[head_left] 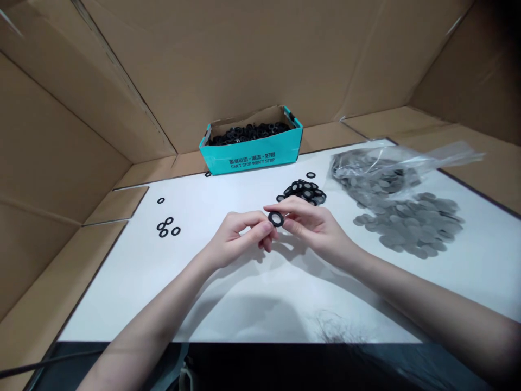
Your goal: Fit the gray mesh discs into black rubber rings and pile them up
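Observation:
Above the middle of the white table, my left hand (243, 236) pinches a black ring (275, 219) between thumb and curled fingers. The ring is tilted toward me, and its centre looks pale; whether a disc sits in it I cannot tell for sure. My right hand (315, 225) closes on the ring's right edge, thumb below and index finger reaching over the top. Just behind my hands lies a pile of black rings (305, 191) with grey centres. To the right, many thin grey discs (415, 225) are spread in a heap.
A turquoise box (252, 158) full of black rings stands at the back. A clear plastic bag (374, 171) of grey discs lies behind the heap. Several loose black rings (163, 233) lie at the left. Cardboard walls (260, 60) enclose the white table (134, 288).

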A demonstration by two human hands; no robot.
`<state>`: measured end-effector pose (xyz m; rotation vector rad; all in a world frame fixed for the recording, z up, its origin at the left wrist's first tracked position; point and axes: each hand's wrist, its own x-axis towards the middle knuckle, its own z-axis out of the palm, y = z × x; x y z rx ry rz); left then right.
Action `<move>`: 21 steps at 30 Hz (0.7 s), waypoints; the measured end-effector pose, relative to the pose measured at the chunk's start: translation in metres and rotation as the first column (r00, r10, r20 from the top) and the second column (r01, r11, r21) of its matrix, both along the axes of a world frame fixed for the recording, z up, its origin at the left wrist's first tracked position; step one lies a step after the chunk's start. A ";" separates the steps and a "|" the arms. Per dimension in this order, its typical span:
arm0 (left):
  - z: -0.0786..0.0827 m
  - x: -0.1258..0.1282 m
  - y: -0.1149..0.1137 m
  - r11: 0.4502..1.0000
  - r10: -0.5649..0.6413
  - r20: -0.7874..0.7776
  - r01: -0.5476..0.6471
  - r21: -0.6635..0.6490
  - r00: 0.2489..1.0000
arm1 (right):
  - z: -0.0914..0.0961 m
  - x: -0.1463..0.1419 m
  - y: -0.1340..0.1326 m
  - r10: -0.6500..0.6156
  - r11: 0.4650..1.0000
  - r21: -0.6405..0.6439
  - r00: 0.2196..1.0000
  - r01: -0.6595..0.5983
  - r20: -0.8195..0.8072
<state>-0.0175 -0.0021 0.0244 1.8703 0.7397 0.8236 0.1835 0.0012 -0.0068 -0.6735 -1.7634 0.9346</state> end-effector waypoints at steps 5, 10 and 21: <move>0.000 0.001 0.000 0.999 -0.017 -0.009 0.017 0.034 1.000 | 0.000 0.000 0.001 0.047 0.997 -0.068 0.999 -0.048 -0.013; -0.002 0.001 0.000 0.998 -0.031 -0.002 0.031 0.045 1.000 | -0.002 -0.001 0.001 0.064 0.997 -0.045 0.997 -0.065 -0.032; 0.000 0.008 -0.001 0.959 0.218 -0.137 -0.187 0.213 0.966 | 0.003 0.000 -0.003 -0.188 0.948 0.282 0.975 0.148 0.122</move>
